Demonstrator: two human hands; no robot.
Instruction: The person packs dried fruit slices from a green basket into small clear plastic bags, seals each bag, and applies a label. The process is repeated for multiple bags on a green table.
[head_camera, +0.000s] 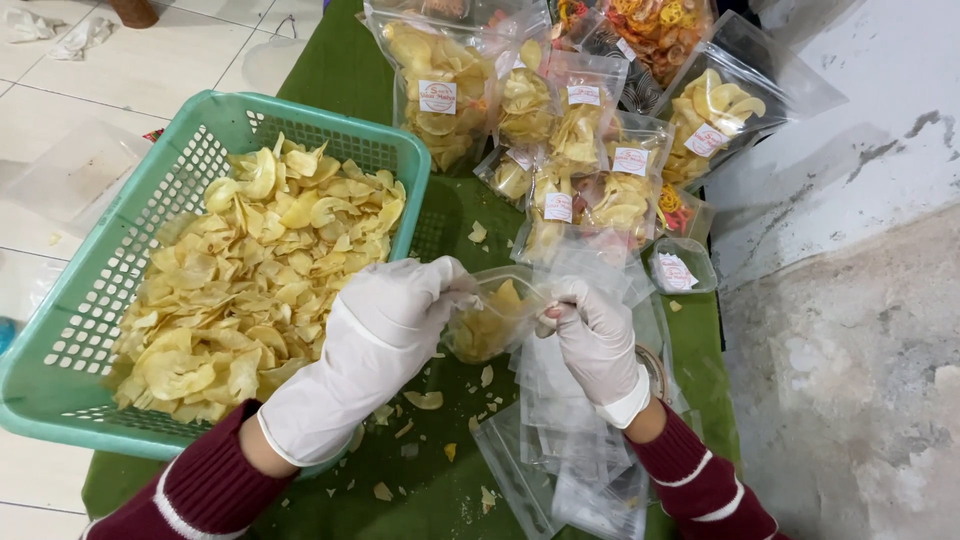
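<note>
A green plastic basket (70, 330), heaped with pale yellow chips (250, 270), is seen at the left, resting on a green cloth (340, 70) spread over a tiled floor (150, 60). Just right of the basket, the left hand (385, 315), in a white glove, is closed on the near rim of a small clear bag (490, 320), its fingertips pinched at the bag's mouth. The bag is partly filled with chips and is held above the cloth, between the two hands. Its other rim is gripped by the right hand (595, 335), also gloved, with the fingers curled tight on the plastic. Loose chip crumbs (425, 400) are scattered on the cloth beneath the hands. A stack of empty clear bags (560, 450) lies under the right wrist. Behind the hands, filled and labelled bags (580, 150) are piled together, and a grey concrete surface (850, 350) is seen at the far right.
</note>
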